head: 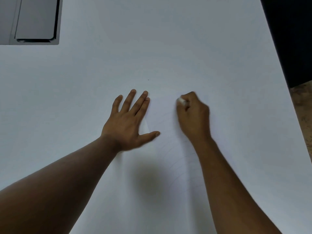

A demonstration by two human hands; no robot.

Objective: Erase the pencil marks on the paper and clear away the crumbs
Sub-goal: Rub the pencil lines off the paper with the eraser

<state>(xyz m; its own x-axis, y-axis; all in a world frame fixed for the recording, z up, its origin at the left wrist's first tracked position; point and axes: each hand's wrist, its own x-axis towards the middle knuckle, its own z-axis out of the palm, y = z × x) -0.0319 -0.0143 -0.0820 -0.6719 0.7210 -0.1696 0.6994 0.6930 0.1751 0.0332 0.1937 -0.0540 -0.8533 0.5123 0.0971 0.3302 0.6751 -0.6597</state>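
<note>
Paper (168,149) pinned, eraser (181,100) working mid-frame.
Keep your flat left hand (130,119) pressing; right hand (194,114) pinches the eraser; rub lightly.

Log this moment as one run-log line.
step: erasing | left hand: flat on paper | right hand: grips eraser on paper | crumbs: cannot tell

A wide white table (168,48) has a grey recessed panel (33,19) far left, speckled floor (302,105) at right.
</note>
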